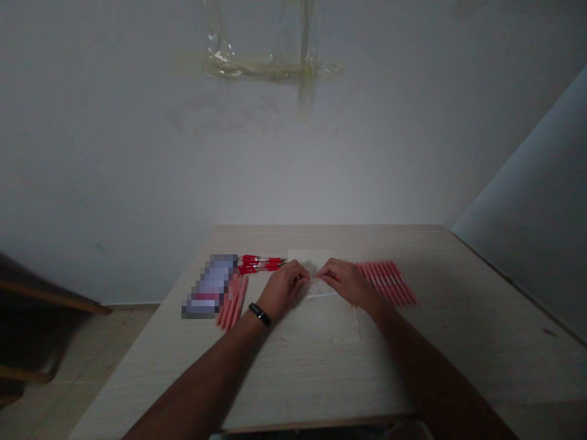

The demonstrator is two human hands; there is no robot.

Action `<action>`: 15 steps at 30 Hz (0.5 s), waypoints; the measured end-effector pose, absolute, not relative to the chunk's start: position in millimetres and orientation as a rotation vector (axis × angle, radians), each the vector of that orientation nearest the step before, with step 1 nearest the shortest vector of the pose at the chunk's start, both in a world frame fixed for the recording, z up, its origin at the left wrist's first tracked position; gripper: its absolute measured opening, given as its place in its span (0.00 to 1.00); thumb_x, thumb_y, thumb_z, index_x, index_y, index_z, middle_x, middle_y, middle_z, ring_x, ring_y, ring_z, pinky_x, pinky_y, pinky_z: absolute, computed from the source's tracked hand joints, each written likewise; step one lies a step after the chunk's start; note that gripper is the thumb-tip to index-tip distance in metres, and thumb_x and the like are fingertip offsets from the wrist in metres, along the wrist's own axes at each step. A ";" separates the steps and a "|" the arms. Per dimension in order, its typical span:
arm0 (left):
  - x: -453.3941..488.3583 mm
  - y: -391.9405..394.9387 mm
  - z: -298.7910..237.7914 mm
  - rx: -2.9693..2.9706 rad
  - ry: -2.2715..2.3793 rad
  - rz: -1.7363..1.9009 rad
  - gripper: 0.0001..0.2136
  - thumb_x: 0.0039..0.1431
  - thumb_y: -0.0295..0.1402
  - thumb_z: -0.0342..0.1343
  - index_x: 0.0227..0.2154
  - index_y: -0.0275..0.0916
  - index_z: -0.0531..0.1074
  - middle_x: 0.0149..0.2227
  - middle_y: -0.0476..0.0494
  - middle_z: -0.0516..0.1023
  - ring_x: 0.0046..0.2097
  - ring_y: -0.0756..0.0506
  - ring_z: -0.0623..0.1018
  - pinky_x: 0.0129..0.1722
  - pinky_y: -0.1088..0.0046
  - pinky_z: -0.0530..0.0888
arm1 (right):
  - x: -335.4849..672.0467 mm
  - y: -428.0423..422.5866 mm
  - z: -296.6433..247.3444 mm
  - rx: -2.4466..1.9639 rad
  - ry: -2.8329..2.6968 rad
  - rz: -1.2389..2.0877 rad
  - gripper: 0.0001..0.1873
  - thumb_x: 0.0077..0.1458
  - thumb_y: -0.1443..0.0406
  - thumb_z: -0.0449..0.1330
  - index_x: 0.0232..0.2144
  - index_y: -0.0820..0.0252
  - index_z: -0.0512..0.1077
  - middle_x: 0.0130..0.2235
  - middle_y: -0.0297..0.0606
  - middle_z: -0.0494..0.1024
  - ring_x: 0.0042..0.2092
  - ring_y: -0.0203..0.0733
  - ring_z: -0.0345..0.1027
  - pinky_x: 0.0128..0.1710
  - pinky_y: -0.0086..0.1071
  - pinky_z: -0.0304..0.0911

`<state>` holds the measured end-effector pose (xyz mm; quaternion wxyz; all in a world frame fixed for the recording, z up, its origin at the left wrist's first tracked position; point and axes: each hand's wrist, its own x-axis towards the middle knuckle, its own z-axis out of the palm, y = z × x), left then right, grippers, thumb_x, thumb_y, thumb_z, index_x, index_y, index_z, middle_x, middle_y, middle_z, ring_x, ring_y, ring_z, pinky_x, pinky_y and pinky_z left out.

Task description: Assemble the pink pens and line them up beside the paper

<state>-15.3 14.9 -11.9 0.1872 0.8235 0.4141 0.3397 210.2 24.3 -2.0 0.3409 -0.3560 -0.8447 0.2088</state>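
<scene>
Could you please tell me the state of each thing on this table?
Left hand, pinching clear plastic film
Right hand, pinching the same film
White paper, lying flat
Red pens, piled flat
Pink-red pens, fanned in a row
Blurred packet, obscured by pixelation

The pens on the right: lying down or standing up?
Lying down: the pens rest flat, side by side, on the table.

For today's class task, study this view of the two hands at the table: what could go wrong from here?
The left hand and right hand seem to pinch a thin clear film above a white sheet; film this thin might tear or slip. The row of pink pens lies close to the right hand, so a wide move could knock it askew. The red pens near the left hand look round and loose, so they might roll if bumped.
</scene>
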 end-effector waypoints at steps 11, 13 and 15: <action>-13.6 10.6 -7.6 2.344 1.320 0.877 0.05 0.63 0.31 0.54 0.34 0.38 0.73 0.36 0.43 0.76 0.35 0.47 0.73 0.34 0.72 0.66 | 208.3 23.6 -2.9 -0.973 -2.180 0.536 0.02 0.61 0.69 0.60 0.36 0.59 0.73 0.35 0.35 0.76 0.37 0.36 0.69 0.38 0.28 0.62; -12.2 9.5 -7.4 2.333 1.341 0.891 0.05 0.63 0.32 0.54 0.34 0.38 0.73 0.35 0.43 0.76 0.35 0.47 0.73 0.34 0.72 0.66 | 208.2 23.9 -2.7 -0.992 -2.174 0.548 0.02 0.61 0.68 0.60 0.36 0.59 0.73 0.35 0.35 0.76 0.37 0.37 0.70 0.37 0.29 0.62; -10.7 8.1 -7.1 2.315 1.342 0.903 0.05 0.63 0.33 0.55 0.33 0.38 0.73 0.35 0.44 0.76 0.35 0.46 0.73 0.34 0.72 0.66 | 206.6 23.2 -2.7 -1.014 -2.160 0.574 0.03 0.61 0.66 0.60 0.37 0.58 0.73 0.35 0.36 0.77 0.36 0.37 0.70 0.36 0.29 0.63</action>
